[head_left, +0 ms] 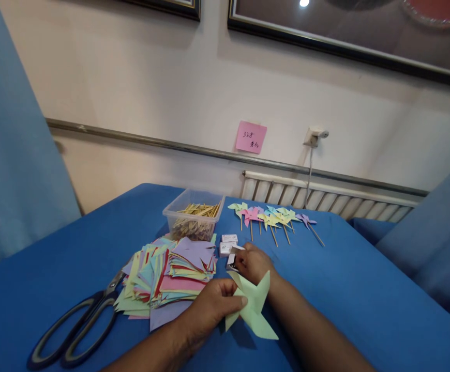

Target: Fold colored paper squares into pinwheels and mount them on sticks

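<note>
A: Left hand [211, 302] status?

B: Your left hand is pinching the light green paper pinwheel [258, 312], thumb on top. It's over the near part of the blue surface [349, 299], right of the paper stack [186, 266].

A: Right hand [255, 262]?

B: Your fingers are bent at the open small box [231, 262], just beyond the pinwheel. Can't tell whether you've got anything between the fingertips. Box contents read dark, too small to name.

A: What's around you?

B: Two small white boxes [228, 249] just past the open one. Clear plastic container [170, 221] at the far end of your stack, wooden sticks [196, 225] inside. Scissors [89, 323] to your left, handles near, blades reaching the stack's edge. Far side, right of the container: stick-mounted pinwheels [269, 219] in several pastel colors, bunched, with a purple one [305, 220] at the right end.
</note>
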`<state>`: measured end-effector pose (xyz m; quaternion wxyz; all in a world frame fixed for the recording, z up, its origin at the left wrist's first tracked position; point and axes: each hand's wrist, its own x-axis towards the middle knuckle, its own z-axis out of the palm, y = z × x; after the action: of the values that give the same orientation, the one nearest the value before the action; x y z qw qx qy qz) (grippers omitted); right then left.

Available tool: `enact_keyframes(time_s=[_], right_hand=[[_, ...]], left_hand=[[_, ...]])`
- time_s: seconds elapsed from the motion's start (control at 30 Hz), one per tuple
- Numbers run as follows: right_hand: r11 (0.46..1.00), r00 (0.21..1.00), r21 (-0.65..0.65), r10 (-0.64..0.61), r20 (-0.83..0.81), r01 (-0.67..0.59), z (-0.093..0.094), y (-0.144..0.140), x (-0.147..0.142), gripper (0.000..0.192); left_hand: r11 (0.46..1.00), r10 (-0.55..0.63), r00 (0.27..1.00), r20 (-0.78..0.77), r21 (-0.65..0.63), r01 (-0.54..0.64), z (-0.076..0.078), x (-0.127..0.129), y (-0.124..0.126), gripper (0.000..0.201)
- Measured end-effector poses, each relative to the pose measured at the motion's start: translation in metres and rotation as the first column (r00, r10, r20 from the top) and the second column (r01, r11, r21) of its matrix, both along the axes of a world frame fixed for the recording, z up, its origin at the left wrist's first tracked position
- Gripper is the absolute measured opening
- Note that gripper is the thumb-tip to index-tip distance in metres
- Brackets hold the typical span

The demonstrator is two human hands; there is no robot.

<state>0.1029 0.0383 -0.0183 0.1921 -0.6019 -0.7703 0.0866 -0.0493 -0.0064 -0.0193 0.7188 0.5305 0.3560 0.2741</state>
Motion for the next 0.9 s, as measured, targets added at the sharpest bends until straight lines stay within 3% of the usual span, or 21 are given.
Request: enact_keyframes(time_s=[0.13,0.33,0.53,0.63,0.77,0.9], right_hand=[[1.0,0.99,0.022,0.025,-0.136,-0.022,-0.011,0.003,0.001,0.013],[0.995,0.908,0.095,0.055,-0.416,-0.017,-0.031,0.013,0.003,0.008],[0.99,0.835,0.14,0.089,-0.544,-0.014,-0.028,0.015,0.01,0.013],[0.987,0.871,0.14,0.134,-0.473,-0.075,-0.02,0.007,0.013,0.009],[0.989,0.981,0.084,0.132,-0.139,-0.121,-0.008,-0.003,0.011,0.018],[0.995,0.996,0.038,0.092,-0.018,-0.092,0.001,-0.005,0.004,0.014]], left_hand=[[0.997,0.081,0.997,-0.012,0.014,-0.081,-0.002,0.001,0.0,0.024],[0.999,0.044,0.999,-0.004,0.014,-0.044,-0.003,0.0,-0.001,0.028],[0.998,0.051,0.998,-0.029,-0.022,-0.052,-0.003,0.0,0.0,0.034],[1.0,0.019,0.999,-0.044,-0.024,-0.02,-0.003,0.002,-0.002,0.034],[0.999,-0.034,0.998,-0.053,-0.007,0.033,-0.006,0.003,-0.005,0.031],[0.999,-0.036,0.997,-0.062,-0.015,0.035,-0.007,0.005,-0.005,0.029]])
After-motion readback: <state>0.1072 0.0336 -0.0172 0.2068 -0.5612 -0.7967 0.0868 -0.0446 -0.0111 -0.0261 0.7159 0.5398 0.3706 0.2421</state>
